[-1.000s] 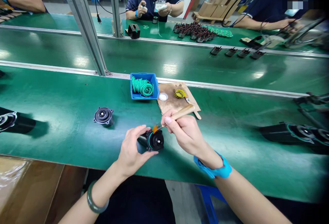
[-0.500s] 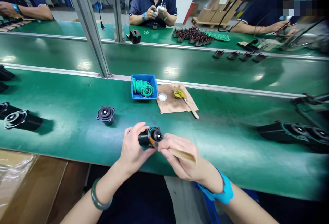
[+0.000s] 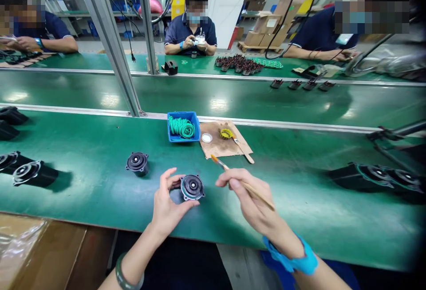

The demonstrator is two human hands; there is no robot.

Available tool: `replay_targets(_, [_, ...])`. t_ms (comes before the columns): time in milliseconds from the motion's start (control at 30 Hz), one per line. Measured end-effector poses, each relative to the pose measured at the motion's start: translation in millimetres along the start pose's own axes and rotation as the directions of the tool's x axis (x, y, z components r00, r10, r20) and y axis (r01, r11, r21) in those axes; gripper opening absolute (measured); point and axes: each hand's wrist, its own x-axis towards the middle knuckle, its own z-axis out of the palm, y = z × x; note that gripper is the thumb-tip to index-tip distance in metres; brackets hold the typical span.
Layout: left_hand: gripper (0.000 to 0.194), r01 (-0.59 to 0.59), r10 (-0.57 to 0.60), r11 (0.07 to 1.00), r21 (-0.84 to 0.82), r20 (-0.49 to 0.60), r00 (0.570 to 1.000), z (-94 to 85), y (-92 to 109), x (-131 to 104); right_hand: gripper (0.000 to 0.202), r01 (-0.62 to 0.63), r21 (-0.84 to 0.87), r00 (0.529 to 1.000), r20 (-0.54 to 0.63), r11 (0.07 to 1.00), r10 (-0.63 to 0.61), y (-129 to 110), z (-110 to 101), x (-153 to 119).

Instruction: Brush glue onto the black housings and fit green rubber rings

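My left hand [image 3: 171, 201] grips a round black housing [image 3: 193, 187] with small lugs around its rim, thumb in front and fingers behind. A teal ring shows along the housing's edge. Between the fingers of my right hand [image 3: 248, 192] is a paintbrush [image 3: 221, 164], its orange tip pointing up and left, apart from the housing. Another black housing [image 3: 137, 163] stands on the table to the left. Beyond my hands, a blue bin [image 3: 183, 127] holds teal rings. Beside it a brown cardboard sheet [image 3: 216, 147] carries a yellow-rimmed lid [image 3: 226, 134], a white disc [image 3: 207, 138] and a flat wooden-handled brush [image 3: 244, 150].
Black housings [image 3: 36, 173] stand at the left, and more [image 3: 362, 176] at the right. A metal post [image 3: 106, 43] rises from the rail behind the bin. Across the belt, co-workers sit near a pile of small dark parts [image 3: 238, 64].
My right hand has drawn the paintbrush away from the housing, up and to the right. My left hand has tipped the housing more upright. The camera view has tilted up.
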Motion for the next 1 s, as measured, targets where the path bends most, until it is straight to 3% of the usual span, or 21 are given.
replay_targets(100, [0.087, -0.028, 0.028, 1.000, 0.008, 0.015, 0.999, 11.8, -3.7, -5.6, 0.012, -0.004, -0.080, 1.000, 0.030, 0.997, 0.006, 2.3, 22.1, -1.6])
replay_targets(233, [0.095, -0.177, 0.168, 0.982, 0.062, 0.133, 0.977, 17.3, -3.9, -14.5, 0.026, 0.095, -0.265, 0.993, 0.098, 0.960, -0.071, 7.8, 49.1, -9.0])
replay_targets(300, [0.096, -0.298, 0.267, 0.937, 0.181, 0.180, 0.947, 2.5, -1.3, -13.9, 0.018, 0.116, -0.320, 0.990, 0.114, 0.940, -0.083, 9.8, 54.3, -15.0])
replay_targets(367, [0.088, -0.387, 0.371, 0.830, 0.401, 0.120, 0.921, -27.2, 2.0, -6.1, 0.011, 0.129, -0.333, 0.990, 0.098, 0.934, -0.102, 13.3, 50.5, -22.8])
replay_targets(433, [0.082, -0.336, 0.461, 0.712, 0.617, -0.049, 0.886, -66.1, 2.8, 10.2, 0.011, 0.137, -0.339, 0.990, 0.067, 0.931, -0.122, 21.4, 35.6, -32.7])
replay_targets(500, [0.085, -0.235, 0.403, 0.694, 0.681, -0.096, 0.910, -104.4, -0.8, 31.9, 0.011, 0.124, -0.377, 0.992, 0.044, 0.918, -0.116, 37.0, 8.0, -44.6])
replay_targets(567, [0.081, -0.231, 0.281, 0.755, 0.614, 0.015, 0.960, -132.9, -6.9, 51.8, 0.011, 0.088, -0.450, 0.996, 0.026, 0.889, -0.085, 59.8, -30.6, -56.2])
replay_targets(633, [0.073, -0.228, 0.190, 0.825, 0.517, 0.126, 0.974, -146.2, -11.6, 63.7, 0.016, 0.046, -0.522, 0.999, 0.009, 0.852, -0.049, 85.3, -73.3, -62.4])
replay_targets(733, [0.067, -0.195, 0.150, 0.868, 0.457, 0.133, 0.980, -136.2, -10.8, 63.3, 0.029, 0.016, -0.609, 0.996, -0.062, 0.793, -0.068, 110.8, -117.4, -49.6])
replay_targets(800, [0.067, -0.187, 0.149, 0.876, 0.444, 0.120, 0.982, -115.1, -5.6, 54.6, 0.029, 0.023, -0.630, 0.979, -0.144, 0.776, -0.147, 110.9, -117.5, -22.9])
replay_targets(900, [0.071, -0.195, 0.144, 0.901, 0.388, 0.155, 0.977, -79.0, 4.0, 37.9, 0.016, 0.146, -0.556, 0.960, -0.121, 0.818, -0.254, 93.3, -71.7, 39.1])
replay_targets(967, [0.073, -0.202, 0.146, 0.915, 0.349, 0.181, 0.973, -61.0, 8.2, 28.9, 0.018, 0.246, -0.573, 0.964, 0.061, 0.782, -0.259, 82.0, -26.0, 85.7])
replay_targets(1000, [0.074, -0.205, 0.148, 0.921, 0.331, 0.190, 0.971, -55.1, 9.1, 25.6, 0.015, 0.306, -0.608, 0.950, 0.240, 0.733, -0.198, 79.0, -3.9, 107.5])
